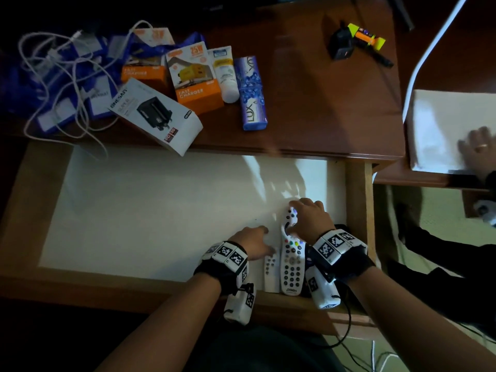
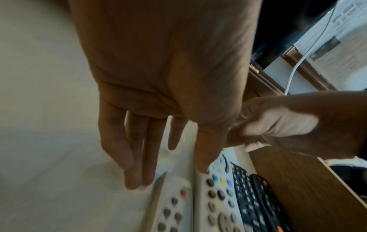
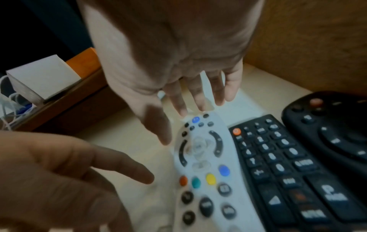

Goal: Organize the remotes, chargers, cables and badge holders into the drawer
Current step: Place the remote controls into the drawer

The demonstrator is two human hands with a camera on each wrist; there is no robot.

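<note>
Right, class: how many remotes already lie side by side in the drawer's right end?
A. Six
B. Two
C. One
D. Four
D: the left wrist view shows a slim white remote, the white remote with coloured buttons, a black keypad remote and a rounded black remote lined up against the drawer wall.
</note>
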